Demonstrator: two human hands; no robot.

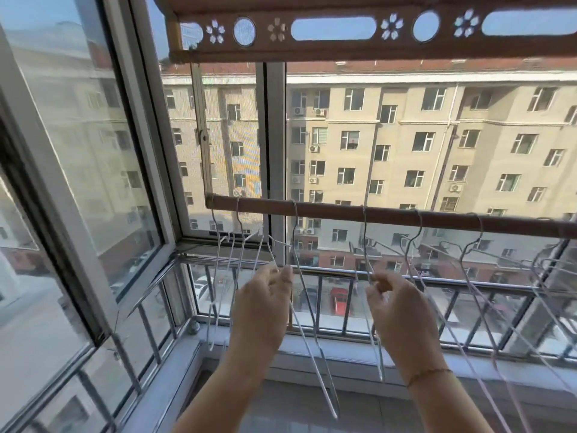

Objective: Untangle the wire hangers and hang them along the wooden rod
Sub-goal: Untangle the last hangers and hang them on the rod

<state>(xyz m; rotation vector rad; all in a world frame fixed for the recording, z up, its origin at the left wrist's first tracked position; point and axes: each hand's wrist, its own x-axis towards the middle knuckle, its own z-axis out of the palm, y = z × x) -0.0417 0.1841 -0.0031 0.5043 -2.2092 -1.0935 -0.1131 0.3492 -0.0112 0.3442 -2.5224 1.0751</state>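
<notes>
A brown wooden rod (390,215) runs across the window at mid height. Several thin white wire hangers hook over it. A bunched cluster (232,251) hangs near the rod's left end, and single hangers (415,245) are spread out to the right. My left hand (262,307) is raised below the rod, its fingertips pinching the wire of one hanger (307,310) beside the cluster. My right hand (399,314) pinches the sloping wire of another hanger (367,264) further right. Both hangers' lower parts dangle past my wrists.
A carved wooden panel (343,48) with cut-out flowers hangs overhead. Window frames (274,151) and a metal guard railing (343,304) stand just behind the hangers. An open window sash (93,182) angles in on the left. A tiled sill (281,401) lies below.
</notes>
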